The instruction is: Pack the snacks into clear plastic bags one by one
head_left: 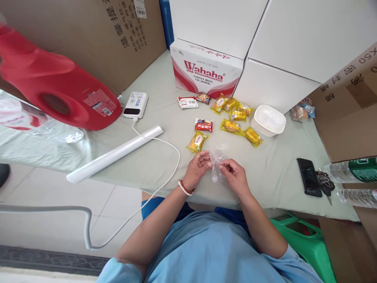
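A crumpled clear plastic bag (217, 175) is stretched between my hands, just over the cloth-covered table. My left hand (198, 169) pinches its left edge, and a beaded bracelet circles that wrist. On the other side my right hand (235, 177) grips the bag between thumb and fingers. Just beyond my left hand lies a yellow snack packet (197, 142), with a red packet (204, 125) above it. Several more yellow-wrapped snacks (231, 126) lie in a loose group farther right. Beside them stands a white plastic tub (269, 121).
A Wahaha water carton (207, 70) stands at the back with a white packet (187, 102) before it. Leftward are a white device (136, 105) with a cable, a plastic roll (114, 154) and a red jug (59, 82). A phone (309, 177) and bottles (357, 169) lie right.
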A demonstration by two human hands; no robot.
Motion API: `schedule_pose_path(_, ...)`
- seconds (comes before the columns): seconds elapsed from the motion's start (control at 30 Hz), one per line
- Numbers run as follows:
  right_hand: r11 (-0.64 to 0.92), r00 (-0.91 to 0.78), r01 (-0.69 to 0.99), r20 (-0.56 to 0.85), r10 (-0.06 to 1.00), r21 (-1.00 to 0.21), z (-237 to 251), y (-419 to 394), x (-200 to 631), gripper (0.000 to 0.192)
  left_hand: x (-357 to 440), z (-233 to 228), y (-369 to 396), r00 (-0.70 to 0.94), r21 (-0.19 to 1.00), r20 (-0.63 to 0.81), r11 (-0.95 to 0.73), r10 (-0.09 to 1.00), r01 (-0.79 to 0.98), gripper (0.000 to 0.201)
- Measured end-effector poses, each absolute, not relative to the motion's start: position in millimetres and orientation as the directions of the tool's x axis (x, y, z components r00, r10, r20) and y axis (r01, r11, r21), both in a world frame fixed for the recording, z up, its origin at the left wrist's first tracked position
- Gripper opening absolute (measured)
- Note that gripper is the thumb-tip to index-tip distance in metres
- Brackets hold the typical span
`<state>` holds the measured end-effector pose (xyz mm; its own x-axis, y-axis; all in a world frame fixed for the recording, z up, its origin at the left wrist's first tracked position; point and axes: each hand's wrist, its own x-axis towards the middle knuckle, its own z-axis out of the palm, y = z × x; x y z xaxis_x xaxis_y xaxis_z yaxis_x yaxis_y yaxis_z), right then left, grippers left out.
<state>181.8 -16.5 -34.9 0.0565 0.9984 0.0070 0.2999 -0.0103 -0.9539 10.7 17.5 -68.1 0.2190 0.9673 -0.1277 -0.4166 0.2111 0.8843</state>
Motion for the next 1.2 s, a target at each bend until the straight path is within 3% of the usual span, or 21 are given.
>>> schedule_pose_path(0.07, -0.103, 0.072, 0.104, -0.096, 0.993, -0.989, -32.6, -15.7, 183.2, 0.023, 10.8, -66.9, 17.4, 0.287, 0.901, -0.127, 0.232, 0.949, -0.367, 0.063)
schedule_pose_path(0.13, -0.149, 0.109, -0.06, -0.155, 0.982, -0.987, -29.7, -15.8, 187.5, 0.028, 11.1, -67.5, 17.4, 0.314, 0.908, -0.146, 0.253, 0.938, -0.334, 0.052)
schedule_pose_path(0.2, -0.163, 0.169, -0.193, -0.196, 0.966, -0.968, -27.9, -16.7, 196.0, 0.03, 10.9, -69.4, 17.8, 0.271, 0.906, -0.159, 0.25, 0.949, -0.341, 0.041)
schedule_pose_path(0.33, -0.182, 0.233, -0.353, -0.274, 0.933, -0.918, -30.4, -23.0, 220.0, 0.03, 9.4, -73.5, 20.0, 0.165, 0.893, -0.154, 0.209, 0.974, -0.398, 0.037)
schedule_pose_path(0.53, -0.225, 0.178, -0.322, -0.292, 0.94, -0.92, -31.8, -39.3, 238.8, 0.023, 8.8, -75.3, 21.7, 0.156, 0.898, -0.149, 0.2, 0.976, -0.392, 0.032)
schedule_pose_path(0.67, -0.187, 0.053, -0.413, -0.229, 0.972, -0.891, -18.5, -41.5, 232.3, 0.021, 10.9, -70.7, 16.4, 0.027, 0.914, -0.089, 0.093, 0.996, -0.396, 0.044)
schedule_pose_path(0.8, -0.226, -0.057, -0.394, -0.222, 0.973, -0.891, -6.9, -39.4, 217.7, 0.026, 18.8, -59.8, 12.0, 0.224, 0.932, -0.017, 0.097, 0.975, -0.349, 0.054)
schedule_pose_path(0.9, -0.269, -0.114, -0.372, -0.244, 0.963, -0.888, -2.9, -38.2, 213.8, 0.032, 24.7, -51.9, 14.8, 0.259, 0.941, -0.072, 0.152, 0.963, -0.303, 0.053)
schedule_pose_path(1.07, -0.206, 0.096, -0.354, -0.254, 0.962, -0.912, -0.6, -36.5, 241.0, 0.026, 7.6, -44.3, 19.6, 0.123, 0.844, -0.262, 0.289, 0.957, -0.451, 0.042)
schedule_pose_path(1.2, -0.23, 0.236, -0.264, -0.294, 0.926, -0.937, -8.0, -39.2, 268.6, 0.029, -18.1, -42.6, 19.6, 0.035, 0.867, -0.284, 0.272, 0.958, -0.418, 0.044)
